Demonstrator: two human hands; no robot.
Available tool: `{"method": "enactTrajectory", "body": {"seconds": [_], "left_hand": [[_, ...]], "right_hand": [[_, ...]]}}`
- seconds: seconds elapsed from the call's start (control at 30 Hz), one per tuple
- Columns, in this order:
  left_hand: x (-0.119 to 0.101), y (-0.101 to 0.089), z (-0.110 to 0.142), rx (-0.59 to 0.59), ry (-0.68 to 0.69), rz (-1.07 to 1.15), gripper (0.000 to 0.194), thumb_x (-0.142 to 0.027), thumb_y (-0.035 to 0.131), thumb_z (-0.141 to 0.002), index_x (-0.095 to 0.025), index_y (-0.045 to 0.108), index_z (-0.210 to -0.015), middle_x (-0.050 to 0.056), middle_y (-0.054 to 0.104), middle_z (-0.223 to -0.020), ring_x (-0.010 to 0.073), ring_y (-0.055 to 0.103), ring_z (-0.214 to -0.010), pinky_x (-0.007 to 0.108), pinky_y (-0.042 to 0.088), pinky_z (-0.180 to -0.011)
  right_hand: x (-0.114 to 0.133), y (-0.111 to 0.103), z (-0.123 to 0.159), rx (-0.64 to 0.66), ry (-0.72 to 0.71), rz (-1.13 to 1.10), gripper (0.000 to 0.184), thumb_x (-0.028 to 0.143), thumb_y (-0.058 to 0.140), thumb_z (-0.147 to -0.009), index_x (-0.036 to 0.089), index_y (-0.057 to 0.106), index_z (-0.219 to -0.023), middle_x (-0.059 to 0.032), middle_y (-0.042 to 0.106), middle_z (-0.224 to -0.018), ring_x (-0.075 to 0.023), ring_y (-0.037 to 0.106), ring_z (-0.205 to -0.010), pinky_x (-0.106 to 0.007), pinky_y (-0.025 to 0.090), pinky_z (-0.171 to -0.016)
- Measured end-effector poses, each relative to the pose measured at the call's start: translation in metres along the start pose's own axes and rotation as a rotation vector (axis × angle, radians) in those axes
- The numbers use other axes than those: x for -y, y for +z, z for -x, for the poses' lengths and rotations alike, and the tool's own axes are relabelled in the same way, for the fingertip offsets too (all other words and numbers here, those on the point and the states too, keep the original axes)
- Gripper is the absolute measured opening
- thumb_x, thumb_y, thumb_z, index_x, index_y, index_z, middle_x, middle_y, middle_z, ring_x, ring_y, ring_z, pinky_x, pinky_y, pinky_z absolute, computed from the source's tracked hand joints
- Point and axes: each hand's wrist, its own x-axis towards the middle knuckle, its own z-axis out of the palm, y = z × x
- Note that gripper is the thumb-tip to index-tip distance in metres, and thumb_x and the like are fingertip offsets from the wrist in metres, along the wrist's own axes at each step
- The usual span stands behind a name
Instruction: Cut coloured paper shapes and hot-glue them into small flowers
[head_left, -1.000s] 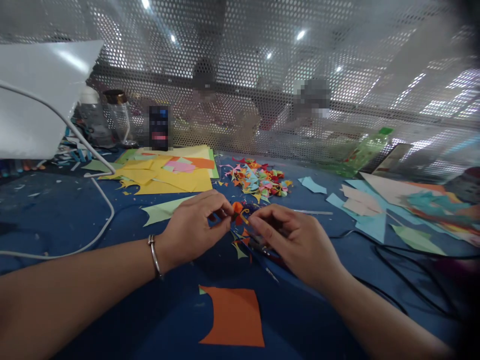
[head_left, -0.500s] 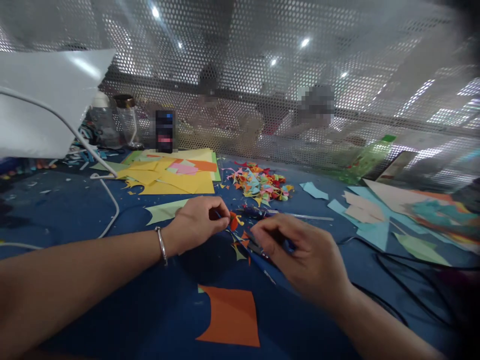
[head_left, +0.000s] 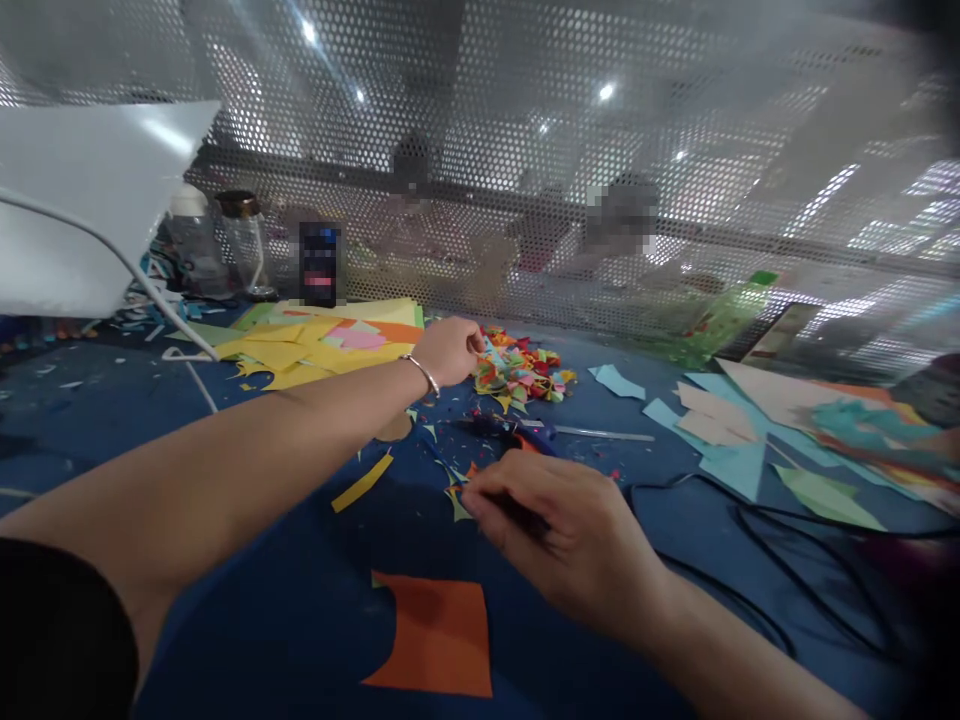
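Note:
My left hand is stretched forward to the left edge of a heap of small coloured paper pieces. Its fingers are pinched together, and whatever lies between them is hidden. Closer to me, my right hand is curled, thumb and forefinger together beside some green and orange paper scraps. I cannot make out what, if anything, it grips. Just behind it lies a dark blue tool, partly covered. A cut orange paper sheet lies at the front, and a yellow paper strip lies under my left forearm.
Yellow paper sheets are stacked at left, below a phone and clear bottles. Blue and pink papers lie at right, near black cables and a green-capped bottle. A perforated screen stands behind; people show through it.
My left hand has moved forward from the middle, where it held a small orange paper piece, to the heap. My right hand has drawn slightly nearer to me. The yellow strip now shows.

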Motion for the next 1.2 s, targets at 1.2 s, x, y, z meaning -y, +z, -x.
{"method": "enactTrajectory", "body": {"seconds": [1.2], "left_hand": [[-0.059,-0.059,0.18,0.692,0.147,-0.072,0.027,-0.045,0.072,-0.081,-0.02,0.063,-0.084,0.002,0.065,-0.085,0.0187,0.061,-0.073,0.029,0.039,-0.061]], "right_hand": [[-0.007,0.007,-0.003,0.159,0.176,0.08,0.024,0.028,0.053,-0.096,0.018,0.068,-0.08,0.0002,0.064,-0.069,-0.0116,0.055,-0.061,-0.023,0.038,-0.057]]}}
